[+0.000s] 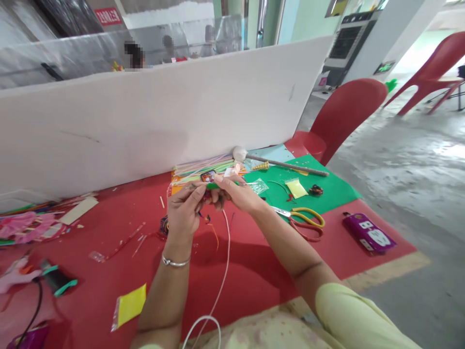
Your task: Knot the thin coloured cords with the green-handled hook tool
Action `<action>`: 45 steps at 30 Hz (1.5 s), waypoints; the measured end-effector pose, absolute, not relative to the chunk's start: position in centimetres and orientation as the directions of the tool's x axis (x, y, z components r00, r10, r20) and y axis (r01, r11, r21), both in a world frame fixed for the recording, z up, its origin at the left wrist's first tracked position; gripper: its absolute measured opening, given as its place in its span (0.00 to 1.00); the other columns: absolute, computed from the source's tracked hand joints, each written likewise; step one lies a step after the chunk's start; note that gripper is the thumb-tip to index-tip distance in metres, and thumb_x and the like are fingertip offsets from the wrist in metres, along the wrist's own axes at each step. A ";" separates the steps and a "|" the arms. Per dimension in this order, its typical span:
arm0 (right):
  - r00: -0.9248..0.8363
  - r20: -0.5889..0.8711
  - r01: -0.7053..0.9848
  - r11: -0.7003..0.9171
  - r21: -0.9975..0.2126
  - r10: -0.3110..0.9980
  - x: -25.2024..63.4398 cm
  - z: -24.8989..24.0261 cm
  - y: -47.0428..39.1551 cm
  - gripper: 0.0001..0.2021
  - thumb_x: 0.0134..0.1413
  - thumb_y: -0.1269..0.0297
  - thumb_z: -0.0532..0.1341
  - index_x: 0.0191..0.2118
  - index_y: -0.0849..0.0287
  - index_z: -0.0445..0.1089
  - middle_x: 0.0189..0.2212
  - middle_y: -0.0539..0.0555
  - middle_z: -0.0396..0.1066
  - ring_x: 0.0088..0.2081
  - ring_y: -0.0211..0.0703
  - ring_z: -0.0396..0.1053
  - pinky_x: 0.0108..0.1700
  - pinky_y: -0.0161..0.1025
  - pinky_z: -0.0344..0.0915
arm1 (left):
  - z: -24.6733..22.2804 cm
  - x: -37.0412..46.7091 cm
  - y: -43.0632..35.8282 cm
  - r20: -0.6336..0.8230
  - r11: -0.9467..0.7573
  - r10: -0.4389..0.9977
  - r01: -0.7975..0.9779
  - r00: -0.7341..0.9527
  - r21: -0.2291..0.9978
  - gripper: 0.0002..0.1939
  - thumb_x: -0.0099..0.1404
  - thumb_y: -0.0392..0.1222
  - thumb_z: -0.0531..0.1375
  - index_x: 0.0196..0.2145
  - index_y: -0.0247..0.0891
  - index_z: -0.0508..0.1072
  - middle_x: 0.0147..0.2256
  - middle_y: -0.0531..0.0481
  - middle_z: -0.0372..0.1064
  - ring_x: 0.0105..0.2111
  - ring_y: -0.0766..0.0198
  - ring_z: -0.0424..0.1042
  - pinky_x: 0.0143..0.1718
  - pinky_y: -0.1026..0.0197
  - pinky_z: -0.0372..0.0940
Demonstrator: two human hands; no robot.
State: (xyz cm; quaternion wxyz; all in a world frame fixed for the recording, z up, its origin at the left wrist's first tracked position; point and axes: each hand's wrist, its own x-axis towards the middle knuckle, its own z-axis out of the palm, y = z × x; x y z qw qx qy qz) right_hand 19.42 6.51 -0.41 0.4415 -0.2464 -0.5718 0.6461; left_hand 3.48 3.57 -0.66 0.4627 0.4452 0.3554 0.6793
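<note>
Above the red table, my left hand [185, 206] and my right hand [236, 191] are close together, fingers closed on a slim green piece [211, 185]. Fingers cover much of it, and its exact kind cannot be made out. A thin pale cord [228, 237] hangs below my hands and runs toward my lap. Just behind them shows a small dark-framed picture [208, 176]. Right of my right hand lie scissors [305, 218] with yellow and red handles. A dark wound bundle [164, 225] sits beside my left wrist, partly hidden.
Coloured sticks [203, 167] lie along the white partition [163, 116]. A green sheet [334, 186] carries a grey stick [286, 165] and a yellow packet [297, 188]. A purple pouch [368, 233] lies at right; another yellow packet [131, 305] and a black-and-teal tool [58, 278] at left.
</note>
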 end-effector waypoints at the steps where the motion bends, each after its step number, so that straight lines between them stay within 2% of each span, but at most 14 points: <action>1: -0.476 0.211 -0.259 0.093 -0.961 0.854 19.6 -0.5 6.6 0.32 0.64 0.34 0.60 0.27 0.61 0.76 0.26 0.54 0.76 0.23 0.37 0.73 0.27 0.34 0.71 | -0.7 3.4 3.7 0.255 -0.297 0.952 -0.326 -0.166 0.897 0.10 0.54 0.46 0.77 0.29 0.38 0.85 0.29 0.50 0.75 0.19 0.75 0.61 0.16 0.68 0.49; 6: -0.492 0.282 -0.287 0.153 -0.946 0.824 20.2 -1.6 7.6 0.30 0.63 0.34 0.61 0.31 0.60 0.79 0.29 0.55 0.78 0.28 0.38 0.72 0.32 0.35 0.70 | -0.9 3.1 4.6 0.184 -0.229 0.971 -0.368 -0.152 0.901 0.10 0.51 0.44 0.77 0.27 0.37 0.84 0.29 0.50 0.75 0.17 0.78 0.56 0.16 0.68 0.46; 9: -0.482 0.295 -0.294 0.164 -0.941 0.825 20.0 -1.9 7.8 0.31 0.61 0.33 0.62 0.28 0.60 0.78 0.27 0.54 0.76 0.26 0.38 0.69 0.30 0.36 0.66 | -0.9 2.9 4.7 0.168 -0.203 0.978 -0.361 -0.126 0.910 0.10 0.51 0.44 0.76 0.26 0.37 0.83 0.29 0.50 0.75 0.17 0.78 0.55 0.16 0.68 0.46; 12: -0.409 0.342 -0.206 0.280 -0.938 0.846 19.6 -1.6 7.5 0.28 0.64 0.37 0.62 0.27 0.60 0.77 0.23 0.51 0.71 0.25 0.36 0.64 0.30 0.36 0.61 | -0.8 2.8 4.7 0.168 -0.190 0.981 -0.332 -0.093 0.924 0.11 0.52 0.45 0.76 0.26 0.36 0.83 0.27 0.50 0.73 0.17 0.77 0.55 0.16 0.67 0.45; 16: -0.388 0.483 -0.167 0.456 -0.874 0.785 19.5 -1.3 6.8 0.24 0.66 0.43 0.64 0.28 0.59 0.76 0.25 0.50 0.69 0.30 0.37 0.66 0.36 0.37 0.62 | -0.9 3.0 4.6 0.118 -0.133 0.991 -0.372 -0.061 0.919 0.12 0.52 0.48 0.76 0.28 0.37 0.84 0.26 0.51 0.72 0.17 0.76 0.54 0.17 0.66 0.46; 19: -0.332 0.523 -0.140 0.508 -0.850 0.785 19.4 -1.2 6.4 0.25 0.68 0.45 0.62 0.25 0.58 0.72 0.24 0.49 0.67 0.30 0.38 0.65 0.37 0.38 0.62 | -0.9 3.3 4.5 0.088 -0.089 0.996 -0.387 -0.022 0.918 0.13 0.53 0.49 0.76 0.26 0.37 0.82 0.22 0.53 0.67 0.17 0.76 0.53 0.17 0.66 0.46; 22: -0.322 0.463 -0.117 0.451 -0.885 0.826 19.5 -0.9 6.2 0.25 0.70 0.46 0.61 0.26 0.58 0.74 0.24 0.50 0.70 0.29 0.38 0.65 0.35 0.37 0.62 | -1.0 3.2 4.5 0.131 -0.133 0.991 -0.349 -0.031 0.928 0.13 0.55 0.48 0.75 0.26 0.37 0.82 0.22 0.52 0.68 0.18 0.75 0.56 0.18 0.66 0.48; 24: -0.315 0.412 -0.138 0.388 -0.911 0.855 19.6 -0.7 6.2 0.25 0.69 0.45 0.61 0.27 0.58 0.77 0.25 0.51 0.73 0.29 0.37 0.65 0.33 0.36 0.62 | -1.0 3.0 4.5 0.164 -0.168 0.986 -0.315 -0.040 0.934 0.11 0.57 0.48 0.74 0.34 0.39 0.86 0.26 0.51 0.72 0.19 0.74 0.58 0.19 0.67 0.51; 27: -0.298 0.334 -0.187 0.288 -0.939 0.894 19.8 -0.5 6.4 0.27 0.66 0.41 0.62 0.26 0.59 0.78 0.27 0.53 0.76 0.26 0.35 0.64 0.28 0.35 0.59 | -1.2 2.6 4.4 0.248 -0.254 0.967 -0.202 -0.055 0.946 0.15 0.59 0.44 0.73 0.44 0.42 0.87 0.32 0.50 0.78 0.23 0.71 0.63 0.23 0.66 0.59; 31: -0.285 0.232 -0.256 0.159 -0.953 0.930 20.0 -0.9 7.1 0.28 0.62 0.38 0.64 0.24 0.59 0.78 0.24 0.53 0.76 0.22 0.34 0.62 0.24 0.34 0.54 | -1.6 2.3 4.4 0.303 -0.308 0.951 -0.088 -0.068 0.947 0.12 0.58 0.42 0.74 0.41 0.42 0.88 0.37 0.47 0.82 0.33 0.64 0.74 0.34 0.62 0.69; 34: -0.276 0.241 -0.274 0.164 -0.948 0.930 20.1 -1.1 7.2 0.27 0.63 0.40 0.64 0.24 0.58 0.78 0.23 0.52 0.76 0.21 0.33 0.61 0.23 0.34 0.54 | -1.7 2.1 4.5 0.287 -0.292 0.955 -0.062 -0.075 0.954 0.12 0.59 0.45 0.74 0.41 0.41 0.88 0.39 0.45 0.83 0.35 0.59 0.78 0.36 0.60 0.71; 39: -0.285 0.336 -0.168 0.298 -0.940 0.898 20.0 -1.1 6.6 0.27 0.67 0.43 0.62 0.24 0.58 0.78 0.23 0.51 0.74 0.25 0.36 0.66 0.29 0.36 0.62 | -1.4 1.7 4.3 0.459 -0.438 0.880 0.166 -0.121 0.884 0.10 0.63 0.44 0.71 0.42 0.41 0.87 0.43 0.45 0.84 0.42 0.57 0.80 0.44 0.58 0.73; 42: -0.223 0.461 -0.070 0.457 -0.887 0.859 19.8 -1.1 6.2 0.25 0.70 0.47 0.60 0.27 0.57 0.78 0.25 0.51 0.75 0.30 0.39 0.71 0.36 0.38 0.67 | -1.2 1.9 4.1 0.510 -0.464 0.850 0.274 -0.131 0.843 0.11 0.65 0.44 0.70 0.44 0.40 0.86 0.38 0.47 0.83 0.38 0.60 0.79 0.43 0.59 0.73; 45: -0.154 0.626 0.035 0.638 -0.770 0.764 19.4 -1.4 6.0 0.21 0.73 0.52 0.58 0.30 0.58 0.78 0.29 0.53 0.76 0.34 0.41 0.73 0.41 0.40 0.68 | -1.1 2.4 4.0 0.488 -0.437 0.859 0.272 -0.156 0.857 0.13 0.65 0.43 0.68 0.46 0.38 0.86 0.33 0.50 0.80 0.32 0.64 0.75 0.39 0.61 0.71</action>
